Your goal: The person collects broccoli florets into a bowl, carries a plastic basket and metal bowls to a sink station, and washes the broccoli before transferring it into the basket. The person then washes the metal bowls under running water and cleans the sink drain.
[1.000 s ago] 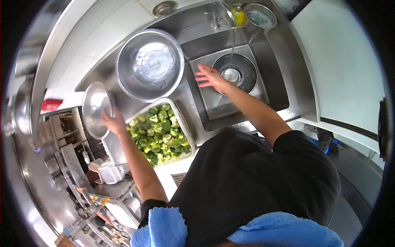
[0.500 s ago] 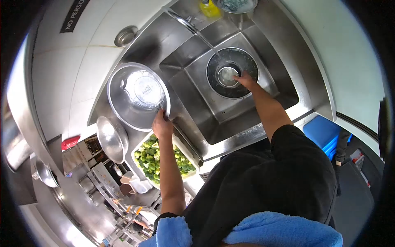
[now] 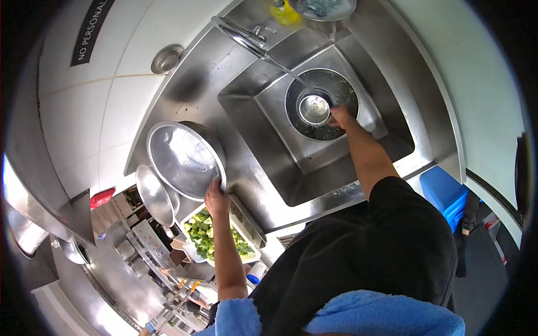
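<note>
Large bowl [image 3: 188, 159] held tilted by the left hand [image 3: 217, 200], small cup [image 3: 314, 110] touched by the right [image 3: 341, 118].

The left arm is stretched forward, and the large bowl's near rim is grasped in the fingers, the bowl lying beyond them. The right arm is reached into the sink [image 3: 288, 159], its fingers curled at the small cup's right edge; whether the cup is gripped cannot be told. The cup is ringed by the round pan [image 3: 343, 89], under the running faucet [image 3: 241, 40]. Bare sink floor is left toward the body; the broccoli tray [image 3: 256, 239] is set close below the large bowl.
</note>
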{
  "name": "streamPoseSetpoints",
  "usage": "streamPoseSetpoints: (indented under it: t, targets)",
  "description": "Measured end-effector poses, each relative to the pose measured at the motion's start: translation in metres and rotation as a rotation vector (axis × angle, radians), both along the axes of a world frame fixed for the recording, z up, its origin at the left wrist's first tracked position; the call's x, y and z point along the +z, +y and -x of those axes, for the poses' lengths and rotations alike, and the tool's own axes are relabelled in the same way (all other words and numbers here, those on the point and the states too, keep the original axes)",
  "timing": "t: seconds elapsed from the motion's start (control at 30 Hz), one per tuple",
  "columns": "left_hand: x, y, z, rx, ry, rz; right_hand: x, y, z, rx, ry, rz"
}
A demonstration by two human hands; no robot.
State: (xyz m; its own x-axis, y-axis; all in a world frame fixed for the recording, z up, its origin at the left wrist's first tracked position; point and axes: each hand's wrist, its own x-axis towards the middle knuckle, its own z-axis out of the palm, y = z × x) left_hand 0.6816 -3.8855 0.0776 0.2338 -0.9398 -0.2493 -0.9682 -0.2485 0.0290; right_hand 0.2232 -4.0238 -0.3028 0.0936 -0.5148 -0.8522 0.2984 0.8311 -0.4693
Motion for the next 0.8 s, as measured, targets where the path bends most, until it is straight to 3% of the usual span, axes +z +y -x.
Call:
streamPoseSetpoints:
  t: [0.1,0.2,0.3,0.33,0.4,0.67,0.8]
  targets:
    - [-0.002,0.011,-0.001,-0.086,-0.181,0.027,0.028,-0.002,-0.009,0.024,0.015,-0.041]
    - [0.019,0.007,0.05,-0.049,-0.196,0.298,-0.01,-0.005,-0.02,0.011,-0.119,-0.12]
    - [0.013,0.006,0.092,-0.128,0.148,0.559,0.022,-0.01,-0.037,-0.038,0.078,-0.075]
    - [0.004,0.003,0.104,-0.214,0.324,0.555,0.057,-0.01,-0.041,-0.017,0.261,0.038]
    - [-0.009,-0.008,0.158,-0.185,0.23,0.49,0.086,-0.015,-0.033,0.097,0.294,0.141]
    - [-0.043,-0.091,0.22,-0.097,0.294,0.657,0.116,-0.018,-0.002,0.201,0.408,0.293]
    - [-0.054,-0.097,0.235,-0.209,0.483,0.551,0.132,-0.019,0.004,0.195,0.493,0.392]
